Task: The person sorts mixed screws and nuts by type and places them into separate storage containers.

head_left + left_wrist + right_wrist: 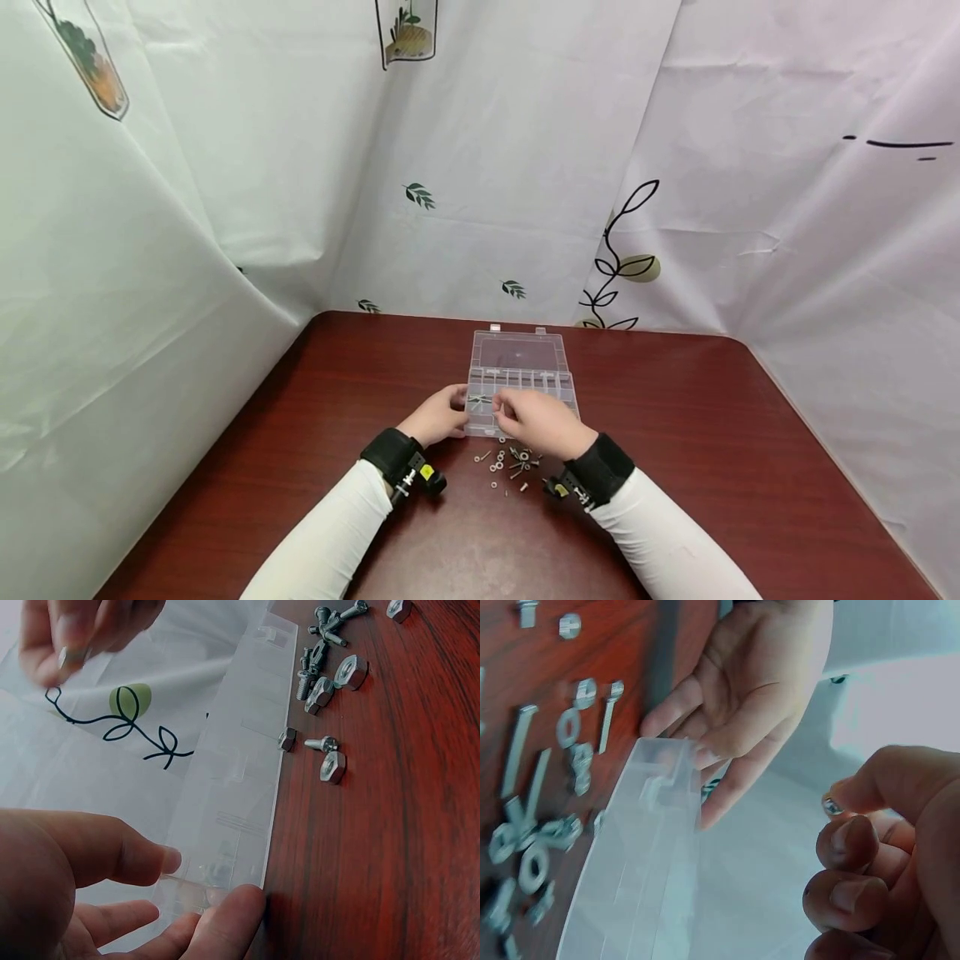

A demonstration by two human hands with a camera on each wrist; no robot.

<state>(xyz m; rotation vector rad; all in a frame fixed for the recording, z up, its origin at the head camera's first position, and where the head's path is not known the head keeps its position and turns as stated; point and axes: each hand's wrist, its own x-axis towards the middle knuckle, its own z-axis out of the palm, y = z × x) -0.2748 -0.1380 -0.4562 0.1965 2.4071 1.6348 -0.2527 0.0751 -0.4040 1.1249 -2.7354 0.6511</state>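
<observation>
A clear plastic compartment box (474, 425) lies on the table with its lid (519, 350) folded back. My left hand (438, 417) holds the box's left end, thumb and fingers on either side of the corner in the left wrist view. Above the box, my right hand (543, 421) pinches a small screw (831, 804) between thumb and forefinger; its cross-slotted head shows in the right wrist view, while the fingers hide its shank. Several long screws (478, 402) sit in a left compartment.
In front of the box, loose nuts (350, 672) and screws (322, 743) lie scattered on the dark red table (675, 417). A white printed cloth (495, 167) hangs behind the table and along its sides.
</observation>
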